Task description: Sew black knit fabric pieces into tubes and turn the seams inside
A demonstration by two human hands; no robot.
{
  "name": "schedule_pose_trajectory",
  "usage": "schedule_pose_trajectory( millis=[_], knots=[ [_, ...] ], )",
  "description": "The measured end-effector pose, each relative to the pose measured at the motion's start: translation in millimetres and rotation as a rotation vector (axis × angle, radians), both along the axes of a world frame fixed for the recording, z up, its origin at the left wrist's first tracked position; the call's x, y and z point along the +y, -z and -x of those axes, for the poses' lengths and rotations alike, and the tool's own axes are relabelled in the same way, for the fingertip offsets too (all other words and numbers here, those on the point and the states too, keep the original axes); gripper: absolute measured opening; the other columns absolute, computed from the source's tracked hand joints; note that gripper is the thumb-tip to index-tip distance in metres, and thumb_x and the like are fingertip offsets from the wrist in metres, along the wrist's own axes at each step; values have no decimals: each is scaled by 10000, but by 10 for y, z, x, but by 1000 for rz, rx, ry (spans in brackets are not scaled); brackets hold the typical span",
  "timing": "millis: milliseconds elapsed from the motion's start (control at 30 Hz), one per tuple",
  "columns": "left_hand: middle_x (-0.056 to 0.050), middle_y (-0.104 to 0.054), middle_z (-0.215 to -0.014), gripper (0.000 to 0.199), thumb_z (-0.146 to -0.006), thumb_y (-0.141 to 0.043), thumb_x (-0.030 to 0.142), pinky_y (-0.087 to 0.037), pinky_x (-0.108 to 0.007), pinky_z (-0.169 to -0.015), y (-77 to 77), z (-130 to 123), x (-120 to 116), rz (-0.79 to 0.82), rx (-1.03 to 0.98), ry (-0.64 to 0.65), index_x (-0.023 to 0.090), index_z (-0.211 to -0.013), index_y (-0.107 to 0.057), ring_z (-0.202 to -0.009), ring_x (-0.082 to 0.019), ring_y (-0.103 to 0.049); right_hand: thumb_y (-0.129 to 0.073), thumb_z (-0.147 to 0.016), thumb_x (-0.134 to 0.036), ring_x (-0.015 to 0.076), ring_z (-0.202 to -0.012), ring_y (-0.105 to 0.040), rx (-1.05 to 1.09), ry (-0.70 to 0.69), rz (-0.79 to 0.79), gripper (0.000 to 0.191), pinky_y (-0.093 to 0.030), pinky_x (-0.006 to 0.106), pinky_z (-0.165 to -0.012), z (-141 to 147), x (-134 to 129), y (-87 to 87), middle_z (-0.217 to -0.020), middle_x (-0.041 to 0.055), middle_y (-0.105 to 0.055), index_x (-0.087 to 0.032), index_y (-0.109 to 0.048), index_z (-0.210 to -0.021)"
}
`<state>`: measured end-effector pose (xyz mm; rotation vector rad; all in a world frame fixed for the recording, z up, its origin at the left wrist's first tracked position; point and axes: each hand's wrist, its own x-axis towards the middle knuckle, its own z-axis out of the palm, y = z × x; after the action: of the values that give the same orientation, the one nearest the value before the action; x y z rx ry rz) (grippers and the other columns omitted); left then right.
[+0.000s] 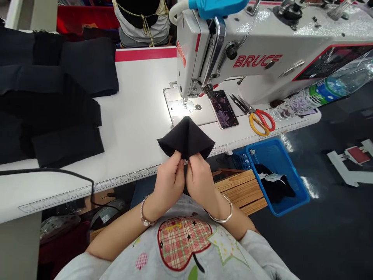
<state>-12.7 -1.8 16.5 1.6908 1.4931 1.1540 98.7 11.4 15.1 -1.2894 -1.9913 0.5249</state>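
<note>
A black fabric piece [188, 137], folded with a crease down its middle, is pinched between both my hands over the table's front edge. My left hand [171, 175] grips its lower edge with thumb and fingers closed. Close beside it, my right hand [199, 177] is closed on the same edge. The cloth's far corner points towards the presser foot [185, 103] of the white sewing machine [190, 50], a short way in front of the needle plate [177, 107].
Stacks of black cloth pieces [52, 89] cover the table's left side. To the right lie a phone [223, 109], thread snips [239, 104], scissors [259, 121] and a plastic bottle [320, 93]. Below are a wooden bench [241, 190] and a blue basket [303, 194] holding dark cloth.
</note>
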Motion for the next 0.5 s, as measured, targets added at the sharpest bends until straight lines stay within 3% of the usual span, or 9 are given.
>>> schedule_pose_trajectory(
  millis=[200,333,500],
  knots=[
    [48,-623,-670,107,-888,-497,117,-397,-172,-505,-1,-9,-26,-111,62,-141,189,-952,-544,-528,-70,-549,-363,-896,-44,180,-736,-653,-30,187,-198,297,-521,253,-653,6,-33,9,-808,86,-671,-100,-599,-1068],
    [11,-726,-783,91,-858,-578,127,-470,-173,-557,40,19,-46,-296,136,-221,183,-901,-635,-592,-80,-635,-415,-891,-50,132,-601,-584,-6,283,-283,237,-463,219,-597,30,-67,9,-658,18,-605,-143,-631,-917],
    [-26,-765,-878,109,-823,-627,110,-545,-198,-671,24,41,-47,-456,213,-243,168,-888,-692,-708,-123,-703,-454,-907,-75,112,-548,-538,3,296,-341,220,-443,209,-592,67,-88,-33,-594,-11,-561,-170,-607,-781]
  ],
)
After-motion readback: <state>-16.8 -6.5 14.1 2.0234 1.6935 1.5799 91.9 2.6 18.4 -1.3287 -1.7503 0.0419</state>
